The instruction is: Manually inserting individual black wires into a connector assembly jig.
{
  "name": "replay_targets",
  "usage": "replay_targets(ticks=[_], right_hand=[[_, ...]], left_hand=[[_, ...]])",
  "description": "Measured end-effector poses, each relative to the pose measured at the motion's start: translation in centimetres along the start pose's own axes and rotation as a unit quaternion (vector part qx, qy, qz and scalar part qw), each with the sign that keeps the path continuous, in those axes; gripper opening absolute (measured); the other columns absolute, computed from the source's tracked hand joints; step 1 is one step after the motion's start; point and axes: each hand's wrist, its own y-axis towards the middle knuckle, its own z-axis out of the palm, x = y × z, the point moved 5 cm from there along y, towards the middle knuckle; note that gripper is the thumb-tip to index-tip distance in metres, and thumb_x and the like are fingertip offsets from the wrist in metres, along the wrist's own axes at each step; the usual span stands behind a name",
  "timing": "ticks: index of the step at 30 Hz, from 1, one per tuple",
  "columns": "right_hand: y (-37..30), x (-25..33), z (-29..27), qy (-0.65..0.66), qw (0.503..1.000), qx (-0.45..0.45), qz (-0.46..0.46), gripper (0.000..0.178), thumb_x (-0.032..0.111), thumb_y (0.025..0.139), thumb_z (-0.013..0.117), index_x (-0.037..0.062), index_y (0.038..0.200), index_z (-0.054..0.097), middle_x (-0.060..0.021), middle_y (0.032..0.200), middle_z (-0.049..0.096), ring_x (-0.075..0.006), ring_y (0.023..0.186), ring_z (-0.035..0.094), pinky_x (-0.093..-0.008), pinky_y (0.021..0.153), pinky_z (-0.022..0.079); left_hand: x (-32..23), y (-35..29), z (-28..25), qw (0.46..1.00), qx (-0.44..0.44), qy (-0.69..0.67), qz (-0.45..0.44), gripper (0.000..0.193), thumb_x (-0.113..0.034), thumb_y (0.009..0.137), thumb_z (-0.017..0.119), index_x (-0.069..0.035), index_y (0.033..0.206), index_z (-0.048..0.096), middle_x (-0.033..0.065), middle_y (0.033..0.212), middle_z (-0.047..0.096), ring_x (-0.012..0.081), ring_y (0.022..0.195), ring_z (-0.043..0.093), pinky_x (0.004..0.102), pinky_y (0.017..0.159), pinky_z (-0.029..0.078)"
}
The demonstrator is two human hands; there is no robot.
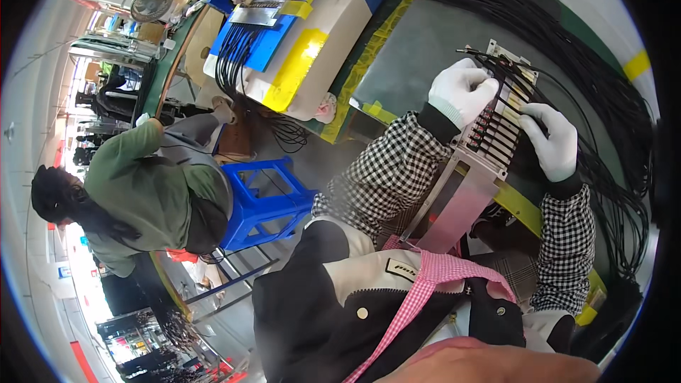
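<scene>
Fixture at bench's near edge, cables across it. Cable bundle along far and right edges. Box beside left edge, second fixture on top.

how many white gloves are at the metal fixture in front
2: one on the left hand, at the left side of the metal fixture, and one on the right hand, at its right side. Both gloves show plainly there.
</scene>
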Motion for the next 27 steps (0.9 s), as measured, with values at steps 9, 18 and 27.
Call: replay_targets(ticks=[9,18,27], right_hand=[[0.1,-0.4,-0.1,-0.083,0.996,-0.023,-0.020,0.016,0.006,0.082,0.060,0.0009,0.097,0.064,-0.0085,0.092,0.068,-0.0214,0.079,0.062,-0.0276,0.075,0.048],[-0.1,-1.2,-0.1,-0.205,0.975,-0.066,-0.051,0.009,0.014,0.081,0.060,0.0071,0.085,0.063,-0.0041,0.080,0.065,-0.0235,0.067,0.058,-0.0319,0.063,0.046],[0.0,-1.5,-0.6,-0.213,0.973,-0.065,-0.059,0.008,0.015,0.079,0.060,0.0075,0.082,0.061,-0.0037,0.077,0.065,-0.0230,0.064,0.058,-0.0319,0.062,0.045]], left_hand=[[-0.2,-0.8,-0.8,0.992,-0.079,0.056,0.078,0.015,-0.016,0.078,0.059,-0.007,0.086,0.068,0.0076,0.082,0.062,0.0237,0.071,0.059,0.0316,0.066,0.049],[0.7,-1.0,-0.8,0.998,0.018,0.060,-0.011,0.027,0.004,0.076,0.054,-0.002,0.101,0.062,0.0090,0.095,0.061,0.0163,0.075,0.060,0.0250,0.067,0.049],[0.7,-1.1,-0.9,0.998,0.020,0.054,-0.012,0.025,0.005,0.077,0.054,-0.003,0.099,0.063,0.0086,0.095,0.060,0.0150,0.072,0.058,0.0242,0.065,0.048]])
